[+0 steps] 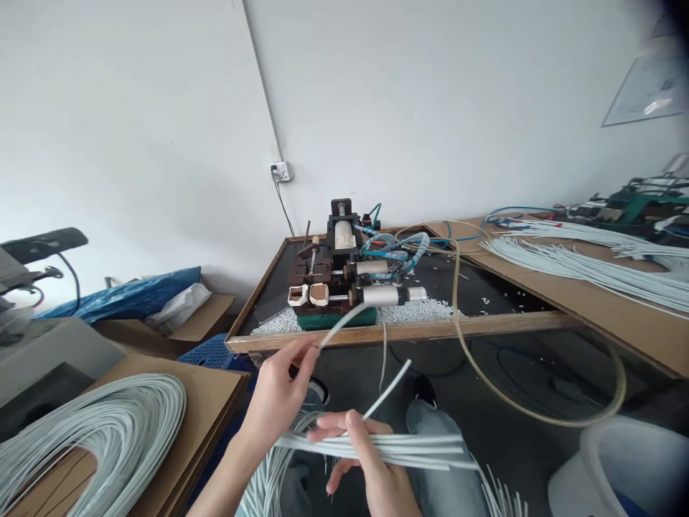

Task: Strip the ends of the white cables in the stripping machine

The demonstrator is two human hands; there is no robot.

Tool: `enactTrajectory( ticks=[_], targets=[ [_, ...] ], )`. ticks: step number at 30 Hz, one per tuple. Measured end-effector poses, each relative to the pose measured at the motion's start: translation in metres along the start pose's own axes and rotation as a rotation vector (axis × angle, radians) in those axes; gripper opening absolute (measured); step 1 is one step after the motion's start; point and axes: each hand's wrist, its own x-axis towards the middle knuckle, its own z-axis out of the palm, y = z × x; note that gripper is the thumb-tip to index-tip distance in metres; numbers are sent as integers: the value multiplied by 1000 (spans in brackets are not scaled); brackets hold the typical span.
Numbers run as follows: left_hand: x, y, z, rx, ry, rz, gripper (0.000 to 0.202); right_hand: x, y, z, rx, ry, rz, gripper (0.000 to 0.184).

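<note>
My left hand (288,380) pinches a white wire (343,324) between thumb and fingertips. The wire curves up and right, its far end by the silver cylinder of a small pneumatic machine (344,266). Lower and to the right, my right hand (377,459) is closed round a bundle of white wires (425,451) lying across it over my lap. One single wire (392,388) sticks up out of that hand at a slant. More loose wires (266,477) hang below my left forearm. Two pale-edged jaw blocks (309,294) stand at the machine's front left.
White scraps (409,311) litter the dark tray around the machine, behind a wooden rim (420,331). A wire coil (134,424) lies on cardboard at left, more wires (586,262) at right. A clear hose (468,359) loops down near a white bucket (586,459).
</note>
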Motion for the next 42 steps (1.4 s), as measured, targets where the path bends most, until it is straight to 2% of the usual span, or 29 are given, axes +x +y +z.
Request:
enactTrajectory(
  ticks=[3, 7, 9, 11, 14, 16, 19, 21, 24, 26, 28, 31, 34, 37, 42],
  targets=[
    [-14, 25, -7, -17, -238, 48, 30, -2, -8, 6, -57, -81, 3, 57],
    [-18, 53, -12, -257, -665, -37, 30, -1, -5, 7, -157, -82, 16, 52],
    [-14, 57, -10, -293, -750, -67, 28, 3, 1, 4, -150, -55, 35, 56],
    [-7, 50, -7, -325, -652, -103, 31, 8, 6, -1, -100, 3, 65, 60],
    [2, 27, -1, -424, -319, -170, 32, 17, 10, -9, 0, 6, 70, 63],
    [7, 10, 1, -490, -144, -181, 33, 20, 12, -14, 38, -16, 85, 63],
    [15, -9, -3, -554, 28, -167, 33, 21, 15, -19, 41, -21, 116, 64],
    [21, -14, -10, -577, 177, -131, 30, 19, 14, -20, 36, -27, 129, 63],
    [29, -11, -24, -618, 435, -45, 27, 15, 11, -21, 33, -14, 171, 69],
    [31, -7, -29, -645, 535, -24, 27, 14, 9, -21, 29, 2, 188, 74],
    [28, -6, -27, -673, 478, -79, 31, 15, 11, -20, 36, 2, 184, 73],
    [17, -12, -14, -696, 187, -240, 41, 16, 16, -19, 58, -3, 140, 66],
    [4, -23, 3, -651, -29, -286, 46, 16, 19, -19, 55, 0, 109, 62],
    [-1, -30, 12, -562, -53, -220, 48, 15, 18, -18, 47, 2, 106, 61],
    [4, -29, 13, -316, -35, -136, 47, 14, 19, -17, 27, -13, 98, 61]
  ],
)
